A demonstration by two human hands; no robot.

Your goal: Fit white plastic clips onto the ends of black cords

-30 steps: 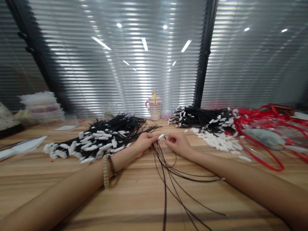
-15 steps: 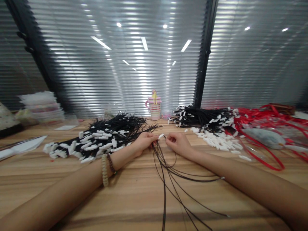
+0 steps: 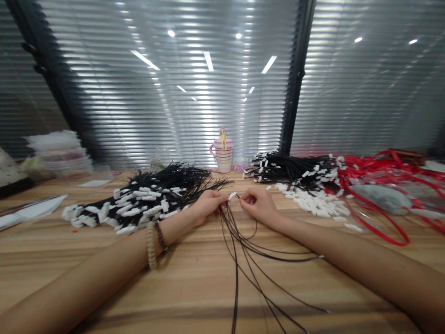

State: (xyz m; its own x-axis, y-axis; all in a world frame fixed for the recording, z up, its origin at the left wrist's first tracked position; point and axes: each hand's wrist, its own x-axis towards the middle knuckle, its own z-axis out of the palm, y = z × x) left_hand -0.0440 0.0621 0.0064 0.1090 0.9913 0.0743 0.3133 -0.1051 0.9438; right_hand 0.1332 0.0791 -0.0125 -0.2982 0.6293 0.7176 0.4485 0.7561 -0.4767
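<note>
My left hand [image 3: 209, 204] is closed, pinching a small white plastic piece [image 3: 232, 196] at its fingertips. Several thin black cords [image 3: 239, 241] hang from under those fingers and fan out over the wooden table. Just to the right, my right hand [image 3: 259, 205] pinches a black cord end [image 3: 238, 197], a small gap away from the white piece. One cord loops down beneath the right fingers. Some cords end in small pale tips. The palms and part of the grip are hidden.
A heap of black cords with white pieces [image 3: 139, 204] lies left, another black bundle [image 3: 292, 169] back right. Loose white pieces [image 3: 320, 202] lie beside red ribbons [image 3: 382, 232]. A striped mug [image 3: 223, 157] stands before the blinds; plastic boxes [image 3: 66, 160] are stacked far left.
My right hand has shifted very slightly away from the white piece, leaving a bit more cord showing between them. The left hand keeps its hold.
</note>
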